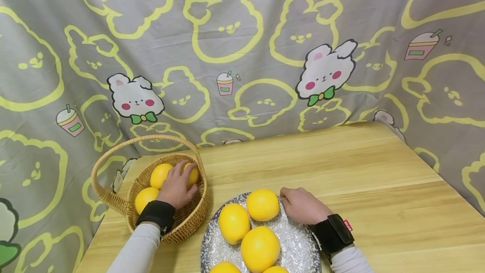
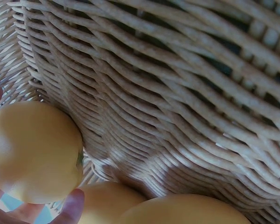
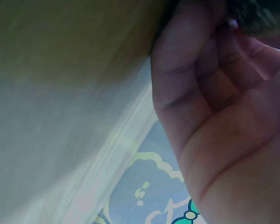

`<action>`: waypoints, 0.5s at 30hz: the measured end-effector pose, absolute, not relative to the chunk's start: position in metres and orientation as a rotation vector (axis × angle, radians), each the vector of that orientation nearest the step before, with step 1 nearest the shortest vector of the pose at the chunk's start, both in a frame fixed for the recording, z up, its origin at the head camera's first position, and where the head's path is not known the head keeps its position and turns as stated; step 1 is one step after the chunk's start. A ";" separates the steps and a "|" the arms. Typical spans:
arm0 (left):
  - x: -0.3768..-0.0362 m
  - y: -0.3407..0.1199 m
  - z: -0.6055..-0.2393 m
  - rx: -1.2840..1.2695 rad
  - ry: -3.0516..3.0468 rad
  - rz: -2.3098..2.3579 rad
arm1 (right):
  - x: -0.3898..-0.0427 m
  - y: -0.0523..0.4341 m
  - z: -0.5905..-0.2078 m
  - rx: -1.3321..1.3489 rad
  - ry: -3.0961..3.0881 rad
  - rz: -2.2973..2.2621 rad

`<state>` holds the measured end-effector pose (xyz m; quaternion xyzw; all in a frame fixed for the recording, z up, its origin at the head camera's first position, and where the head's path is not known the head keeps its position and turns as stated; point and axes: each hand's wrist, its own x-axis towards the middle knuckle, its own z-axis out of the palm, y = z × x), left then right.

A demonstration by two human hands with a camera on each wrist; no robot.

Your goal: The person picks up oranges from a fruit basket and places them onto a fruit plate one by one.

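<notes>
Inside the wicker basket point(image 1: 189, 226) my left hand point(image 1: 177, 186) grips an orange point(image 1: 194, 175), fingers over its top. The left wrist view shows that orange point(image 2: 35, 151) between thumb and fingers, close to the woven wall. Two more oranges lie left of the hand in the basket. My right hand point(image 1: 306, 206) holds the far right rim of a speckled plate point(image 1: 301, 239), its fingers curled under the edge in the right wrist view. Several oranges sit on the plate, one point(image 1: 263, 204) right beside that hand; the nearest ones are cut off by the frame.
The basket's tall arched handle point(image 1: 151, 137) rises over its far left side. Basket and plate stand close together on a wooden table point(image 1: 379, 180). A grey patterned curtain point(image 1: 242, 66) hangs along the table's back and sides.
</notes>
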<state>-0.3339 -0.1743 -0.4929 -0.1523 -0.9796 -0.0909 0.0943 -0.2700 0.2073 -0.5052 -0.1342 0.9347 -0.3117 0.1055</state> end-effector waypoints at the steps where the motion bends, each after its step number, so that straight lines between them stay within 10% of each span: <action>1: -0.334 -0.174 -0.493 -0.452 -2.905 -0.269 | -0.270 0.207 -0.505 -0.395 2.753 -0.920; 15: -0.334 -0.174 -0.494 -0.459 -2.892 -0.253 | -0.269 0.207 -0.504 -0.404 2.763 -0.921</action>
